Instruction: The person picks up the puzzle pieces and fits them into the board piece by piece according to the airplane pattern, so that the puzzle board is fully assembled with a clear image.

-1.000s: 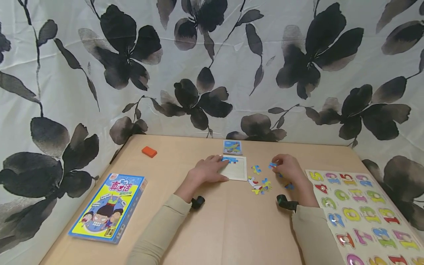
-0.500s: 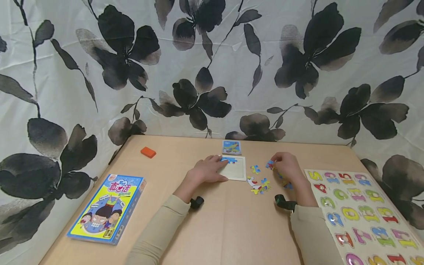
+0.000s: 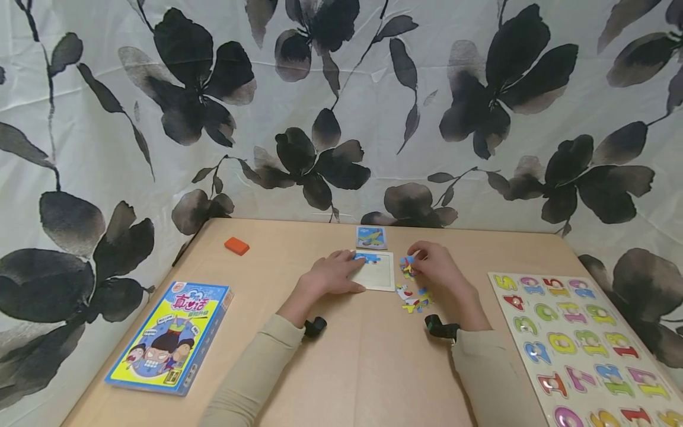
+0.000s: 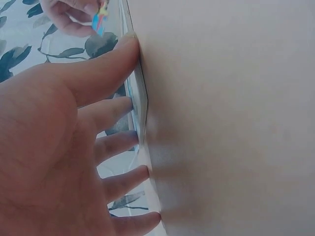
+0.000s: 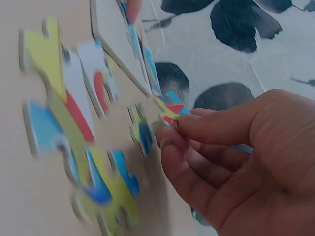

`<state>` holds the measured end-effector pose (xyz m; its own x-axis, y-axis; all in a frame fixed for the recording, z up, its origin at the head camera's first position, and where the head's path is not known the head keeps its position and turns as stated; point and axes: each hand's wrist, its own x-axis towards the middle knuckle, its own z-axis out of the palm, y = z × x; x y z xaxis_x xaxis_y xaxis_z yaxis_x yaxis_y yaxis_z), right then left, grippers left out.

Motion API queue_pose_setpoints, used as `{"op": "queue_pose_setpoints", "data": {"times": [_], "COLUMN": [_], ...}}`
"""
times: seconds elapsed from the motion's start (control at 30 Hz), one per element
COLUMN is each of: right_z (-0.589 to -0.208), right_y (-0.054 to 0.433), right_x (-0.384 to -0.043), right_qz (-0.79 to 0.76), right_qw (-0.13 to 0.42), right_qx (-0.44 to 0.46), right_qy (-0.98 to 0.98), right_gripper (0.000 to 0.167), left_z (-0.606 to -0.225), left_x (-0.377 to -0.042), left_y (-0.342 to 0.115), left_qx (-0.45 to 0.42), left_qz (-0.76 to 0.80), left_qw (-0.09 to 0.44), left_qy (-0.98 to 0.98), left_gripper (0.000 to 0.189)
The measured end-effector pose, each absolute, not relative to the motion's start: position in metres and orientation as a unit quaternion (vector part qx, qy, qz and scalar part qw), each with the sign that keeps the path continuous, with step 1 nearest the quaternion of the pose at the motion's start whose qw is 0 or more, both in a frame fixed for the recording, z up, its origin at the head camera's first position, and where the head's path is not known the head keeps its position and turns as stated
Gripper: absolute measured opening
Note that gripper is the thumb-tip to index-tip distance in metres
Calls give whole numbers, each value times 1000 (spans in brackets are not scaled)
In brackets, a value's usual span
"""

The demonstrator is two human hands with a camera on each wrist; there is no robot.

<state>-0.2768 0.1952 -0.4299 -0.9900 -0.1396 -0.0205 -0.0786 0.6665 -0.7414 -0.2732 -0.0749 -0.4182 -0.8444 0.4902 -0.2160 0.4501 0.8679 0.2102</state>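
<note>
My right hand [image 3: 439, 268] pinches a small jigsaw piece [image 5: 171, 109], coloured blue, red and yellow, between thumb and fingers, just right of the white puzzle tray [image 3: 380, 277]. With its fingers spread and mostly straight, my left hand [image 3: 333, 273] rests on the tray's left side; its thumb [image 4: 110, 64] lies along the edge. Joined blue pieces [image 3: 370, 258] line the tray's top left, partly under the left fingers. Several loose jigsaw pieces [image 3: 415, 301] lie on the table near the right hand. In the right wrist view, one loose piece [image 5: 141, 129] lies close to its fingertips.
Behind the tray sits a small picture square [image 3: 372, 237] showing a plane. An orange block [image 3: 237, 246] lies at the back left, a blue and yellow box [image 3: 169, 338] at the left. On the right is a letter and number board [image 3: 578, 344]. Floral cloth [image 3: 331, 89] hangs behind the table.
My right hand has moved left with the jigsaw piece, from beyond the loose pieces to near the tray's right edge. My left hand stays on the tray.
</note>
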Motion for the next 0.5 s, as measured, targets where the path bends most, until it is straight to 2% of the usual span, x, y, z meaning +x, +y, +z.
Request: {"op": "queue_pose_setpoints", "data": {"times": [0.5], "right_z": [-440], "right_y": [159], "right_x": [-291], "right_qz": [-483], "right_qw": [36], "right_qx": [-71], "right_qy": [872], "right_gripper": [22], "left_z": [-419], "left_x": [-274], "left_y": [-75], "left_qx": [239], "left_qz": [77], "left_qw": [137], "left_qy": [958], "left_gripper": [75]}}
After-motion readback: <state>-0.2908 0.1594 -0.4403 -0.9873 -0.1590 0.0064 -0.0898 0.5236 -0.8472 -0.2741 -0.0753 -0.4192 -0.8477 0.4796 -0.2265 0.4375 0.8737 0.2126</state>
